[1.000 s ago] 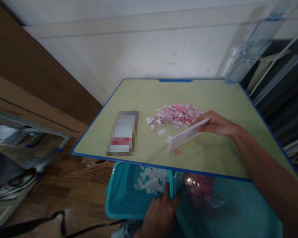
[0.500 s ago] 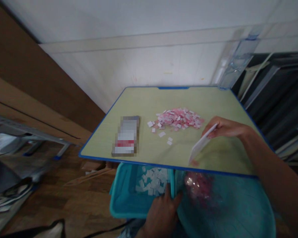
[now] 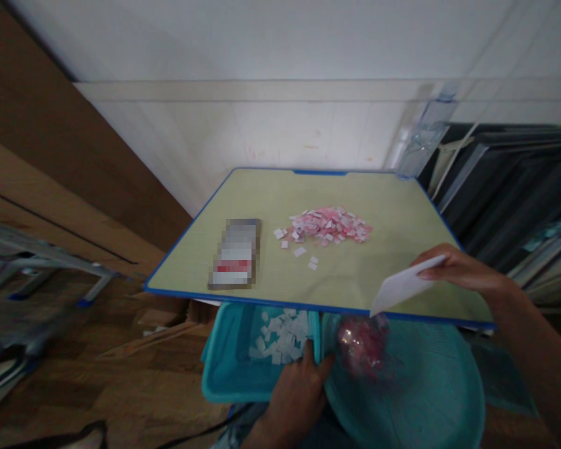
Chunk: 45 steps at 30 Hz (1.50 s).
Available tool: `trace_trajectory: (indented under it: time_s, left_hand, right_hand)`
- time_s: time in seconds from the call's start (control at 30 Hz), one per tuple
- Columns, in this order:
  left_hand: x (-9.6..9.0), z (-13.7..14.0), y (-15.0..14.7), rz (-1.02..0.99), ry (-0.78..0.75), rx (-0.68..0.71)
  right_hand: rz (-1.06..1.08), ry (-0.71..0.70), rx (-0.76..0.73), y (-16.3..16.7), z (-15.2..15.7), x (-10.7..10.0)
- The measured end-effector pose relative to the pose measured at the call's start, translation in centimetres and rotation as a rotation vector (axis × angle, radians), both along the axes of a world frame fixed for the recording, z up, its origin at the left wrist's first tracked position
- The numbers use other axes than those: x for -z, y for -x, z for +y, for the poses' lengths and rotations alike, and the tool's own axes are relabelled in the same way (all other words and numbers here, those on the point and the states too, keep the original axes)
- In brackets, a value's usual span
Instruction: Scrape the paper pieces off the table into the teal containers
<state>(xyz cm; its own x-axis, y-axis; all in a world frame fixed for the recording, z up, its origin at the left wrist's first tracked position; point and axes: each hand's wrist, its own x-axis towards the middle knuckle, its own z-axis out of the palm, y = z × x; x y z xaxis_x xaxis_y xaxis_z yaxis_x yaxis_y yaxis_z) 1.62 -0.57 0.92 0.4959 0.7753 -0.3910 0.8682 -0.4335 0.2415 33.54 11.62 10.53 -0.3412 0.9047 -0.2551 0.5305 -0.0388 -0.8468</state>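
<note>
My right hand [image 3: 453, 265] pinches a white card [image 3: 404, 282] by its upper end. The card slants down to the table's front edge, above the round teal basin [image 3: 442, 430]. Below the table, my left hand [image 3: 299, 386] grips where the rectangular teal bin [image 3: 229, 394] and the basin meet, index finger over the bin's right rim and thumb toward the basin; its other fingers are hidden. Small white pieces [image 3: 280, 337] lie in the bin. A clear plastic bag with pink-red contents [image 3: 362, 343] sits in the basin. On the table is a heap of small pink and white squares [image 3: 330, 224].
A blurred-out phone-shaped object [image 3: 236, 255] lies on the left of the blue-edged table [image 3: 262, 193]. An upright clear bottle [image 3: 423, 143] stands at the back right corner by the wall. Dark stacked panels [image 3: 518, 187] fill the right side. Several white squares lie loose before the heap.
My right hand with the card has moved right and toward me, and the card shows more of its flat face. My left hand keeps its place at the rims. The view has shifted slightly.
</note>
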Motion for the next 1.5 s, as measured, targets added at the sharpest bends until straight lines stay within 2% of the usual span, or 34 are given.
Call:
trace_trajectory:
  time_s: [0.2, 0.43, 0.53, 0.7, 0.83, 0.97, 1.03, 1.13, 1.2, 1.27, 1.33, 1.5]
  left_hand:
    - [0.3, 0.0, 0.1, -0.003, -0.014, 0.004]
    - [0.4, 0.0, 0.1, 0.010, -0.010, 0.009]
    - [0.3, -0.1, 0.0, 0.010, -0.013, -0.001]
    - [0.0, -0.1, -0.1, 0.021, 0.020, -0.026]
    - [0.2, -0.1, -0.1, 0.025, 0.025, -0.016]
    - [0.7, -0.1, 0.1, 0.017, 0.057, 0.013]
    - [0.9, 0.0, 0.1, 0.031, 0.088, 0.016]
    - [1.0, 0.0, 0.1, 0.052, 0.132, 0.018]
    - [1.1, 0.0, 0.1, 0.057, 0.151, 0.022]
    - [1.2, 0.0, 0.0, 0.055, 0.154, 0.024]
    - [1.3, 0.0, 0.0, 0.055, 0.155, 0.028]
    - [1.3, 0.1, 0.0, 0.071, 0.161, 0.063]
  right_hand:
    - [0.024, -0.083, 0.132, -0.3, -0.4, 0.3]
    - [0.066, 0.008, 0.057, 0.3, 0.4, 0.9]
    - [0.109, 0.009, 0.047, 2.2, 1.6, 0.2]
    - [0.215, -0.076, 0.061, 6.5, 5.2, -0.6]
    - [0.258, -0.112, 0.002, 9.4, 8.0, 0.1]
    - [0.311, -0.136, -0.036, 11.3, 8.9, 1.6]
    - [0.341, -0.151, 0.010, 11.4, 8.7, 1.9]
    - [0.390, -0.162, 0.168, 10.5, 8.4, 1.8]
    - [0.368, -0.134, 0.257, 9.7, 8.3, 1.5]
    - [0.322, -0.088, 0.278, 9.3, 8.2, 1.3]
    - [0.286, -0.076, 0.221, 9.6, 8.1, 1.4]
    - [0.230, -0.145, -0.072, 11.6, 7.4, 1.9]
